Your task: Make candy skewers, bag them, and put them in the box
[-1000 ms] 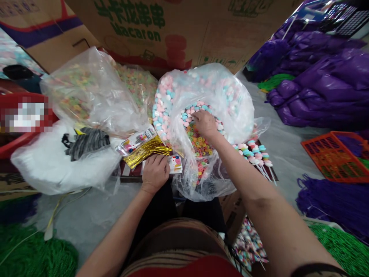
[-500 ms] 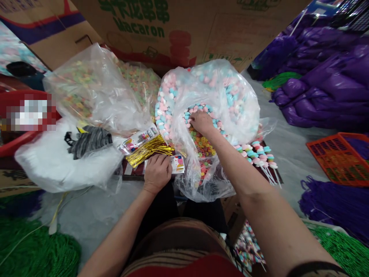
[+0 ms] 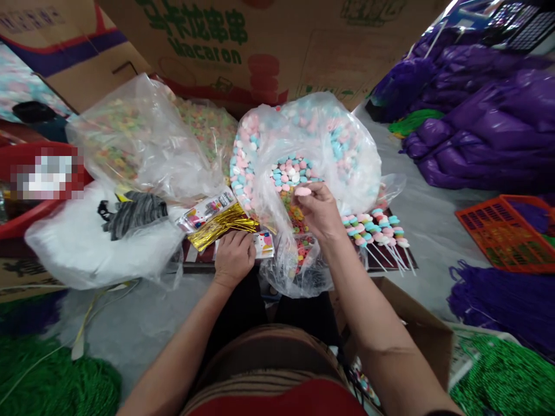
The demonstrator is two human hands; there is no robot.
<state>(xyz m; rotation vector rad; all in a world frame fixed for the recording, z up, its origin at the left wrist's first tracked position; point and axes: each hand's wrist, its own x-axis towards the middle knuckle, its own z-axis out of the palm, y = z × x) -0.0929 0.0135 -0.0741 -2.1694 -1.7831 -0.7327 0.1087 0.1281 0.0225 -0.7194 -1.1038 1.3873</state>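
Observation:
Between the thumb and fingers of my right hand (image 3: 321, 211) is a pink marshmallow candy (image 3: 302, 191). It is held above an open clear plastic bag (image 3: 280, 277) with ring-shaped gummies (image 3: 299, 222). Just behind it, pink, blue and white marshmallows (image 3: 291, 171) fill the mouth of a large clear bag (image 3: 368, 167). My left hand (image 3: 235, 253) lies palm down, fingers spread, on printed packets (image 3: 264, 245) at the table's front edge. Gold twist ties (image 3: 223, 225) touch the area beyond its fingertips. Right of my right hand lie several candy skewers (image 3: 381, 228) on white sticks.
A Macaron carton (image 3: 281, 52) stands behind the bags. At left are a bag of gummies (image 3: 117, 138), a white bag (image 3: 87, 248) with a grey striped cloth (image 3: 137, 215) and a red tub (image 3: 26, 214). An orange crate (image 3: 498, 242) and purple bundles (image 3: 472, 133) lie right.
My right hand has come out of the marshmallow bag toward me, now with a pink marshmallow candy in its fingertips. My left hand stays on the packets. The view has shifted slightly.

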